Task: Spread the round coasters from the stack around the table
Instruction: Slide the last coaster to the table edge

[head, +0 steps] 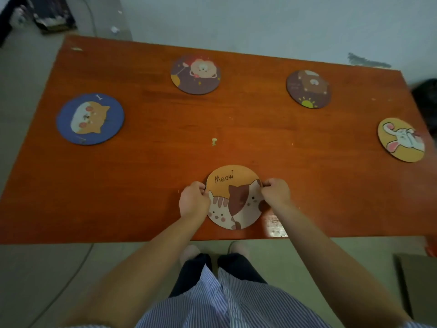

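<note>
An orange "Meow" coaster with two cats lies near the front edge of the brown table. My left hand pinches its left rim and my right hand pinches its right rim. Whether more coasters lie under it I cannot tell. Spread over the table are a blue dog coaster at the left, a purple coaster at the back, a dark bear coaster at the back right, and a yellow rabbit coaster near the right edge.
A small pale chip marks the table's middle. A worn shiny patch sits at the front edge. A cable runs over the floor at the left. A cardboard piece lies at the lower right.
</note>
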The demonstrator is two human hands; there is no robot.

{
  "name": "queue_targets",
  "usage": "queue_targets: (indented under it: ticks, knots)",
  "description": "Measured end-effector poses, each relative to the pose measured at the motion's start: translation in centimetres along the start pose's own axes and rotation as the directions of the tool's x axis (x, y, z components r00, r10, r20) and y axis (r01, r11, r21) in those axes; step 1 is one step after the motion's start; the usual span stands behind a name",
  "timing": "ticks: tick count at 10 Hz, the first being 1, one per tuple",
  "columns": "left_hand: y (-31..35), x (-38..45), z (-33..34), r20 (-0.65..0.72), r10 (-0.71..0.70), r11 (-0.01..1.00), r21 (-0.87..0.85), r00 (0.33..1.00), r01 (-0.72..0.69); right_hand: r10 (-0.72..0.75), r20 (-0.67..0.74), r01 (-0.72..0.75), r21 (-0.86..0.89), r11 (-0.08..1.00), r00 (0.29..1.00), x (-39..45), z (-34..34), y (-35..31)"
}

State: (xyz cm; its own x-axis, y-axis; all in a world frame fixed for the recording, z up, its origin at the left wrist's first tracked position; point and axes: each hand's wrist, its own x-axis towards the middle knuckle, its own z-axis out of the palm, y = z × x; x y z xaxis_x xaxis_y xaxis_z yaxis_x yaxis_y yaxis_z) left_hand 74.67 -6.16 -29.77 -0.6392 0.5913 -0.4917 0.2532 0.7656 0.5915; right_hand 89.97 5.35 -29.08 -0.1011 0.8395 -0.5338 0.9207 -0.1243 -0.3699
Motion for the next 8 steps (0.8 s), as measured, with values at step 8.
queue_targets:
  ticks: [8]
  knots:
    - [5.5, -1.9, 7.6, -0.182, 0.074, 0.989, 0.142, 0.98, -0.048, -0.278, -0.038, 0.269, -0.159, 0.95, 0.96, 3.6, -5.7, 7.6]
